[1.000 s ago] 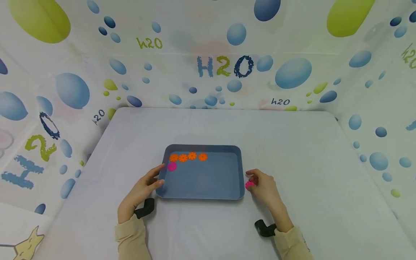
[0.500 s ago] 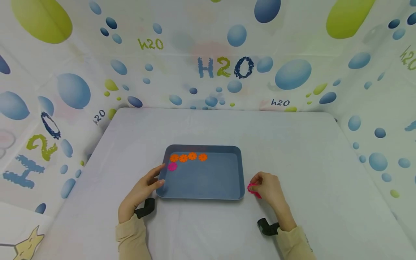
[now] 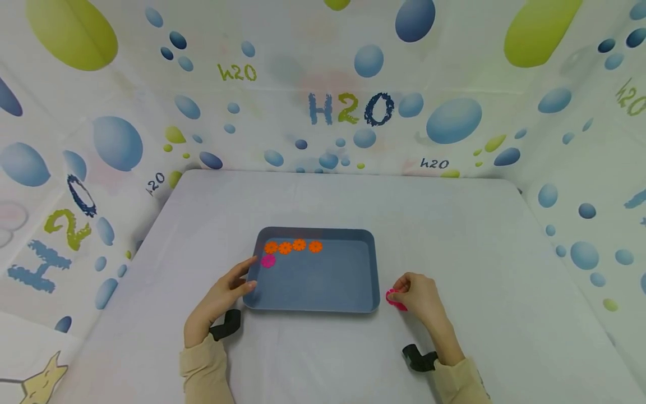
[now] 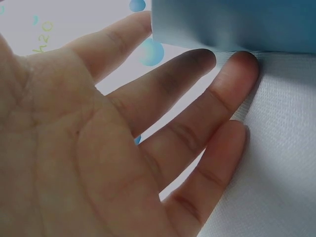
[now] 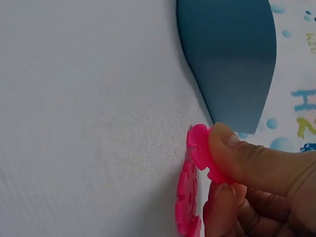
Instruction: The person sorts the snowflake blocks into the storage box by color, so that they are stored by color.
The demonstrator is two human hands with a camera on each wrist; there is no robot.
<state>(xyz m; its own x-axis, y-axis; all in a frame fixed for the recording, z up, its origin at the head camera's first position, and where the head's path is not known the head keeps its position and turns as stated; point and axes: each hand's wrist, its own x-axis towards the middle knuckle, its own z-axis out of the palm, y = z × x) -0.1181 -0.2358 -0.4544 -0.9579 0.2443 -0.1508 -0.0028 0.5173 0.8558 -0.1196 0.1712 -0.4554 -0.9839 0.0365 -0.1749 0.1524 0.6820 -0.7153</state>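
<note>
Right hand (image 3: 421, 297) pinches a pink disc (image 5: 201, 150) between thumb and fingers, edge-on to the tablecloth (image 3: 454, 235). A second pink disc (image 5: 186, 205) sits directly below the held one, against the cloth. Both lie just outside the near right corner of the tray (image 3: 323, 278).

Left hand (image 3: 222, 297) is flat, fingers straight, tips pressed against the tray's left wall; it holds nothing and appears to steady the tray.

Across the tray from the grip, at the far left corner, one pink disc (image 3: 268, 261) lies just below a row of four orange discs (image 3: 292, 246).

Step in hand, by judgement: picking up a pink disc beside the tray. The next move calls for lifting it clear of the second disc and carrying it over the rim toward the pink one inside.

Against the earlier frames: the right hand has drawn back from the tray's right edge toward the body. Left hand, tray and the discs inside it are unchanged.
</note>
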